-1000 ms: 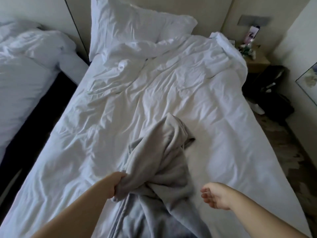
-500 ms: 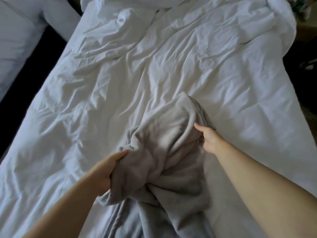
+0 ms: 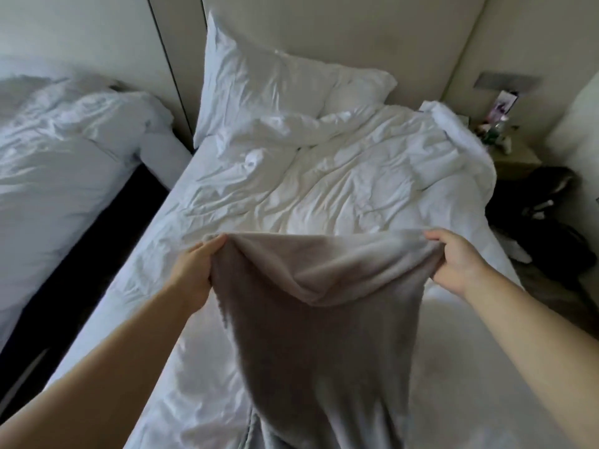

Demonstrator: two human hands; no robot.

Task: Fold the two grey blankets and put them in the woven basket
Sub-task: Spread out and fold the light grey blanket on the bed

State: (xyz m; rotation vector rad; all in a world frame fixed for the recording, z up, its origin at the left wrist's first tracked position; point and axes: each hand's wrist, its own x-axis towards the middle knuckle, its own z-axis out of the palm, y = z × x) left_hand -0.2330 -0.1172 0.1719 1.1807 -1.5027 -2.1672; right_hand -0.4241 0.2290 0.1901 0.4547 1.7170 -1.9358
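While both arms reach over the bed (image 3: 340, 189), the left hand (image 3: 194, 270) and right hand (image 3: 457, 260) each pinch the top edge of a grey blanket (image 3: 317, 312), lifted near centre (basket unseen). Its sagging middle could fold crooked; the trailing end may snag.

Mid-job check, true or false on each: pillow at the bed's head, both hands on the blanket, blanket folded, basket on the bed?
1. A pillow leans at the head of the bed. True.
2. The left hand and right hand both grip the blanket. True.
3. The blanket lies folded on the bed. False: it hangs unfolded, spread between the hands.
4. The basket sits on the bed. False: no basket is in view.
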